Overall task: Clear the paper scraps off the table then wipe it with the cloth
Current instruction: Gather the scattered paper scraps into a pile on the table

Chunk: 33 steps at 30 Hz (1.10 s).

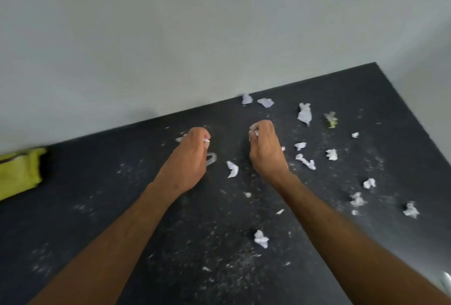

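Paper scraps (304, 114): white, crumpled, scattered | left hand (189, 158) grip, right hand (266, 151) grip: each clutching scraps

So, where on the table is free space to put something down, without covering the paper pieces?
The barest patch lies between the yellow-green cloth and the left hand; only fine dust shows there. Right of the right hand it is crowded with paper scraps. The table's far right corner is also bare.
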{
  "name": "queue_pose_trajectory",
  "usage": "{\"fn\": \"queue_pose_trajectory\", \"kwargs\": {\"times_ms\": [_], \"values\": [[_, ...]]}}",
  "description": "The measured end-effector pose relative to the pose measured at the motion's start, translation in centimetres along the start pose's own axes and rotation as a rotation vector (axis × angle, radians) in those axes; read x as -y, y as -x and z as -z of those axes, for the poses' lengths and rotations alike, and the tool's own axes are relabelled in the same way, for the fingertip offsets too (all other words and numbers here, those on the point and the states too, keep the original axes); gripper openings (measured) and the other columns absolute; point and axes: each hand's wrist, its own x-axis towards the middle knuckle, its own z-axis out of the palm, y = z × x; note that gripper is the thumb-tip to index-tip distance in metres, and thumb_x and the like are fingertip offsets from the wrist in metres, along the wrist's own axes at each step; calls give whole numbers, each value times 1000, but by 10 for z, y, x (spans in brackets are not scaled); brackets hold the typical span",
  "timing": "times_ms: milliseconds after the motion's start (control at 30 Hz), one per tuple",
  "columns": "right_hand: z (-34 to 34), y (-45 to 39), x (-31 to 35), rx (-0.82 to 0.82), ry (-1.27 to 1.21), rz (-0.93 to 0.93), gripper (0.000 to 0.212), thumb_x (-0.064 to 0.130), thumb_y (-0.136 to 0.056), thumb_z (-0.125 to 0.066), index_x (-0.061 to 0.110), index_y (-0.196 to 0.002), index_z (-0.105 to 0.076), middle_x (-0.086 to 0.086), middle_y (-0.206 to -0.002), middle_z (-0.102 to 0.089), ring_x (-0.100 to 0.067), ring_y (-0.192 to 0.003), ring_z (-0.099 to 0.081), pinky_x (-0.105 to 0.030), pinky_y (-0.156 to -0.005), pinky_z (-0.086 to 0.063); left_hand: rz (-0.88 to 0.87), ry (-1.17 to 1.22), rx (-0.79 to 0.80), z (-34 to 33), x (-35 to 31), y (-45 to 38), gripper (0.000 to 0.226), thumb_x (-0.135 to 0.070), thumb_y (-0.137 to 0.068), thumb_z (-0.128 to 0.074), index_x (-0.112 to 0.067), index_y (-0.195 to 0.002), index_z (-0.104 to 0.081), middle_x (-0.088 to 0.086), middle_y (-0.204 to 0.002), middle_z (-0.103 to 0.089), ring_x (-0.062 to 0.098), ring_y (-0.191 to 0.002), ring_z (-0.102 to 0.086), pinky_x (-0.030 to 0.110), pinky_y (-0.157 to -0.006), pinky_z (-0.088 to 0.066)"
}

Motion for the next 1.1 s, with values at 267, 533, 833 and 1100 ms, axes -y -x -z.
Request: {"fn": "queue_pose_trajectory", "kwargs": {"times_ms": [267, 533, 833, 1100], "values": [[124, -30, -138, -157, -26, -83, 8, 7, -103, -41, 8, -102, -48, -6, -105, -47, -5, -83, -39, -11, -74, -31, -126, 21, -12, -88, -112, -89, 14, -23, -108, -37, -15, -114, -48, 0, -106, -53, 16, -91, -53, 30, -84, -43], [233, -67, -292, -116, 79, -181, 10, 11, -106, -36, 14, -108, -45, 0, -111, -43, -18, -85, -50, -14, -73, -37, -274, 20, 18, -224, -274, -212, 13, -20, -105, -44, -14, -114, -51, -4, -103, -51, 11, -89, -50, 29, -84, -44], [250, -80, -368, -54, 258, -61, 25, 23, -105, -33, 13, -114, -55, -4, -112, -52, -21, -96, -46, -41, -90, -42, -346, -222, 91, -311, -321, -283, 25, -24, -100, -51, -20, -124, -50, 2, -126, -51, 21, -118, -51, 41, -111, -35], [258, -60, -324, -143, 174, 122, 34, 14, -103, -42, 1, -131, -57, -12, -130, -60, -25, -124, -51, -41, -111, -37, -231, 137, 124, -273, -316, -245, 58, 0, -98, -47, -15, -154, -38, 3, -156, -46, 17, -151, -31, 40, -128, -17]]}}
